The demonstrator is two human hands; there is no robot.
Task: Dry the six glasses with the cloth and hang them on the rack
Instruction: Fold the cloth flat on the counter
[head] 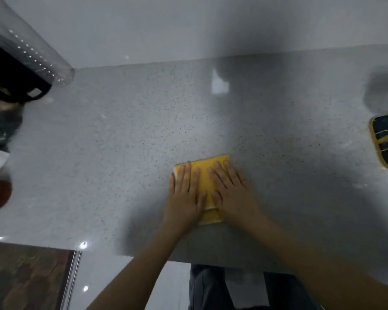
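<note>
Cloth [205, 175]: yellow, folded to a rectangle with a pale edge showing, lying flat on the bench [121, 142] near its front edge, right of centre.

Left hand [185, 193]: palm down on the cloth's left half, fingers straight and close together, pressing flat; grip spread, nothing pinched.

Right hand [231, 191]: palm down on the cloth's right half, fingers straight and slightly fanned, pressing flat; grip spread likewise. The two hands lie side by side, thumbs nearly meeting over the cloth's middle.

Bench: grey speckled stone, glossy, meeting a pale wall at the back.

Glass [31, 41]: clear, with dotted highlights, seen large and blurred at the upper left edge; whether it hangs or stands cannot be told.

Black frame [16, 83]: dark, curved, just below that glass; too blurred to identify.

Tray [374, 144]: dark with a gold rim, at the right edge of the bench, well apart from the cloth.

Trousers [208, 287]: dark, visible below the bench edge.
</note>
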